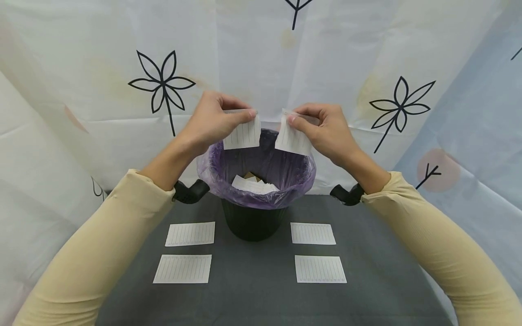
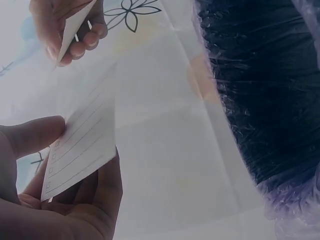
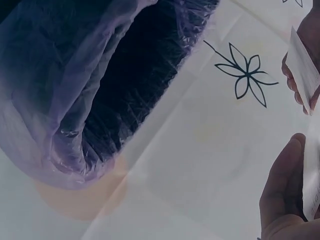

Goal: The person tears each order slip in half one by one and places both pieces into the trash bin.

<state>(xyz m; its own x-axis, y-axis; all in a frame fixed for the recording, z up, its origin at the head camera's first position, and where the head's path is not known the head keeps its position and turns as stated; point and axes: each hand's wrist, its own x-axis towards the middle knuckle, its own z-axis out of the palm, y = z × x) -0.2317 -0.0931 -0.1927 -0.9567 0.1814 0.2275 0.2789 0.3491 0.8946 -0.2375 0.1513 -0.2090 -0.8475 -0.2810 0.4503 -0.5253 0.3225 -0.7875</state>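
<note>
Above a dark bin lined with a purple bag (image 1: pixel 253 199), both hands are raised, each with a piece of lined white paper. My left hand (image 1: pixel 218 117) pinches one piece (image 1: pixel 243 134) between thumb and fingers; the left wrist view shows small boxes along that paper's edge (image 2: pixel 85 150). The other piece (image 1: pixel 293 138) hangs from my right hand (image 1: pixel 326 129), pinched the same way. A gap separates the two pieces. Inside the bin lie white paper scraps (image 1: pixel 254 184) and a brown bit (image 1: pixel 252 175).
Two lined cards lie left of the bin, an upper one (image 1: pixel 190 234) and a lower one (image 1: pixel 182 269). On the right are another upper card (image 1: pixel 313 233) and a lower one (image 1: pixel 320 269). All rest on a dark grey tabletop (image 1: pixel 253 290), with a patterned white curtain (image 1: pixel 253 59) behind.
</note>
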